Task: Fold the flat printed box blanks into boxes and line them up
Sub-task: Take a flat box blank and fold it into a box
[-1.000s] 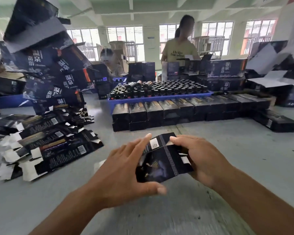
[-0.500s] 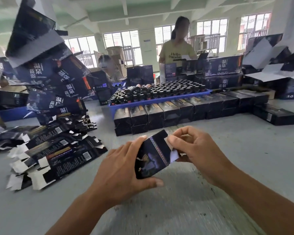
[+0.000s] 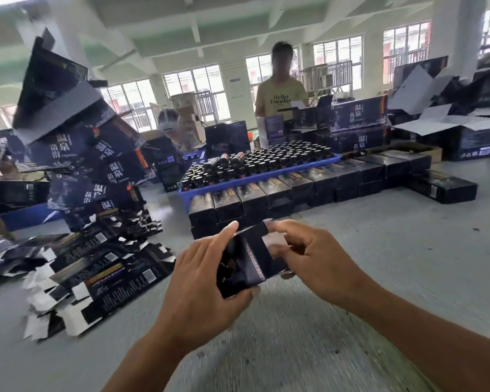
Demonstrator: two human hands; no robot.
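Observation:
Both my hands hold a small dark printed box (image 3: 245,261) above the grey table, opened into a tube shape. My left hand (image 3: 201,281) grips its near side, thumb under the bottom edge and fingers over the top. My right hand (image 3: 314,258) curls round the far end, fingers pressing on a white end flap. A heap of flat dark box blanks (image 3: 96,267) with white tabs lies to the left. A row of folded dark boxes (image 3: 294,190) stands lined up ahead, two high.
A blue tray (image 3: 255,178) full of dark bottles sits behind the row. Large dark cartons (image 3: 96,154) tower at the left, more cartons (image 3: 357,120) at the back right. A person in a yellow shirt (image 3: 280,100) stands behind them.
The box has swung from lying flat and wide to a more upright, opened shape. My right hand has curled in over its far end flap. The view has tilted upward.

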